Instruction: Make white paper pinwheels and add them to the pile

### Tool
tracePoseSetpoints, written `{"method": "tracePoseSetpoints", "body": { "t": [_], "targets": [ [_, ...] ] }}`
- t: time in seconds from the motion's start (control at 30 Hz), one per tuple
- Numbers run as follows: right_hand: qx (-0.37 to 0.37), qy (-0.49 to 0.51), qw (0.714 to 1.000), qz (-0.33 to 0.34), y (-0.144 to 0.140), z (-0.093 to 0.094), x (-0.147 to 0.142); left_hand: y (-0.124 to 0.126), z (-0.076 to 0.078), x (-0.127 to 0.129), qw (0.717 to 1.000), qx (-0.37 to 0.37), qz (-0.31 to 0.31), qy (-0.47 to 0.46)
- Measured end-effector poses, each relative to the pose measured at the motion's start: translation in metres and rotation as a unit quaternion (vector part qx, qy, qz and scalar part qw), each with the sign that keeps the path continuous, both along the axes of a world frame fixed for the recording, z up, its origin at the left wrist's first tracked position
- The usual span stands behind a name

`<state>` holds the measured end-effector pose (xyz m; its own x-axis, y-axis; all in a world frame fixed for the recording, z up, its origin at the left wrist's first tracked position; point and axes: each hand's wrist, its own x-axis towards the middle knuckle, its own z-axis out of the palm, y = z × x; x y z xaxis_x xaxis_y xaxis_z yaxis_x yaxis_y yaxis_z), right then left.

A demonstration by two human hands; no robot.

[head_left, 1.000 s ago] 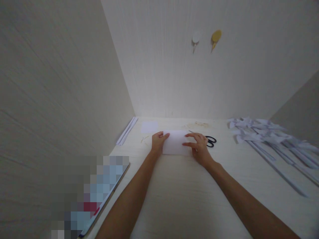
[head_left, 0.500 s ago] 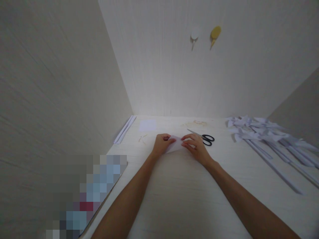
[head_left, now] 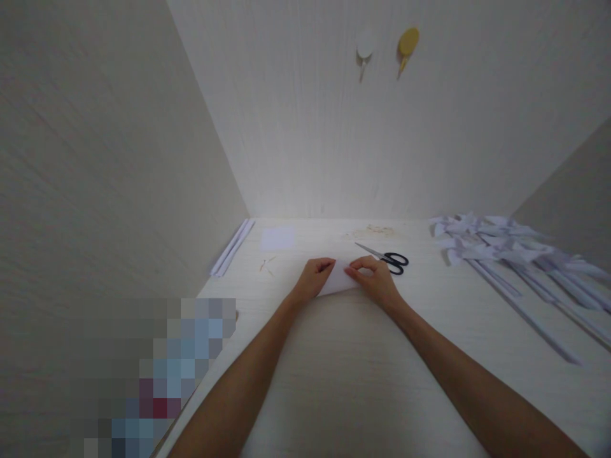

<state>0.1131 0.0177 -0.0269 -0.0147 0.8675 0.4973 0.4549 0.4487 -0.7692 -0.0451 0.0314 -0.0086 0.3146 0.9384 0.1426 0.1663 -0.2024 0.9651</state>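
Note:
Between my hands is a small piece of white paper (head_left: 340,280), its lower edge slanting up to the right. My left hand (head_left: 315,278) grips its left side, fingers curled and thumb near the top edge. On the right side, my right hand (head_left: 375,277) pinches the paper between thumb and forefinger. Black-handled scissors (head_left: 395,259) lie just behind my right hand, blades pointing to the back left; one handle loop is partly covered by that hand. Whether the paper is folded along an edge is too blurred to tell.
A flat white paper square (head_left: 277,238) lies at the back left, beside rolled paper sticks (head_left: 233,248). Several paper pinwheel-like pieces on sticks (head_left: 506,254) are heaped at right. Thin tan strands (head_left: 375,231) lie near the back wall. Two hooks, one yellow (head_left: 408,42), hang on the wall.
My left thumb has drawn back from across the paper toward its top edge. My right fingers have closed into a tighter pinch. The whole view has shifted slightly.

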Motion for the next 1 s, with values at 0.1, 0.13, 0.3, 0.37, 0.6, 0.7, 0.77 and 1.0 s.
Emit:
{"method": "tracePoseSetpoints", "body": {
  "t": [0.1,0.13,0.3,0.37,0.6,0.7,0.77,1.0],
  "targets": [
    [-0.001,-0.016,1.000,-0.010,0.0000,0.0006,0.0003,-0.0001,0.0012,0.0000,1.000,-0.009,-0.010,-0.015],
    [-0.002,-0.023,1.000,-0.013,-0.0001,0.0011,0.0004,-0.0002,0.0011,-0.0001,1.000,-0.013,-0.012,-0.020],
    [0.003,-0.042,0.999,-0.030,-0.0023,0.0047,-0.0002,-0.0002,-0.0006,-0.0013,0.999,-0.017,-0.008,-0.027],
    [0.007,-0.045,0.999,-0.029,-0.0030,0.0057,-0.0006,-0.0003,-0.0003,-0.0013,1.000,-0.004,-0.005,-0.016],
    [0.033,-0.048,0.998,-0.020,-0.0028,0.0054,-0.0005,-0.0041,0.0015,0.0014,0.999,0.016,-0.015,0.025],
    [0.037,-0.047,0.998,-0.014,-0.0028,0.0056,-0.0002,-0.0049,0.0002,0.0019,0.999,0.011,-0.014,0.030],
    [0.038,-0.049,0.998,-0.013,-0.0030,0.0061,-0.0002,-0.0047,-0.0007,0.0018,0.999,0.012,-0.008,0.036],
    [0.051,-0.054,0.997,-0.012,-0.0029,0.0061,-0.0004,-0.0029,-0.0028,0.0012,0.999,0.016,-0.007,0.045]
  ]
}}
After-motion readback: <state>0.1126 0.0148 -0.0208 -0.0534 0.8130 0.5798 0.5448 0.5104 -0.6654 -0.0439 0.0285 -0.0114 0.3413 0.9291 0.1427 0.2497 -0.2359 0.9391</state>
